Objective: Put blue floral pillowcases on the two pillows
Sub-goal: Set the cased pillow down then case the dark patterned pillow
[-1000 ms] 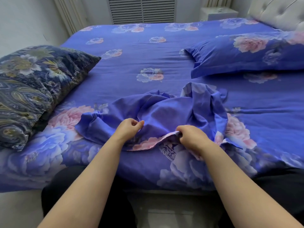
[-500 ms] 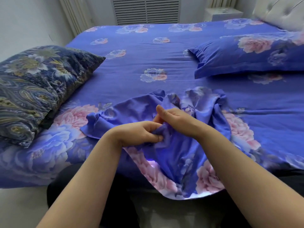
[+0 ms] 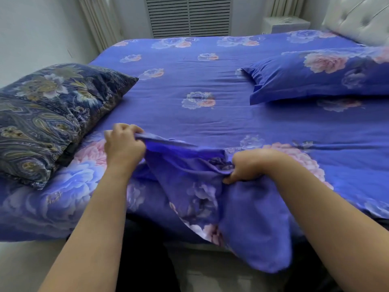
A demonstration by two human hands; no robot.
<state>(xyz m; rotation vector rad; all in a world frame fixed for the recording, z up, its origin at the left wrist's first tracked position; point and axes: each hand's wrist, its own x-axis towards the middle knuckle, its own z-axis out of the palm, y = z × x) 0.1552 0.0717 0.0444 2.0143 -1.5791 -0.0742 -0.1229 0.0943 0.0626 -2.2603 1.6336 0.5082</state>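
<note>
holding the blue floral pillowcase (image 3: 210, 186) stretched between both hands over the near edge of the bed (image 3: 189, 76). the left hand (image 3: 124, 144) is gripping the upper hem with curled fingers; the right hand (image 3: 250, 165) is clutching a bunch of the cloth in a closed fist. the taut hem between them is running left to right, tilting slightly down toward the right. the rest of the case is hanging off the bed edge, long axis pointing down toward the floor. the dark paisley pillow (image 3: 48, 114) is lying at the left on the bed, just beside the left hand. a pillow already in a blue floral case (image 3: 320, 76) is lying at far right, near the tufted headboard (image 3: 357, 17).
</note>
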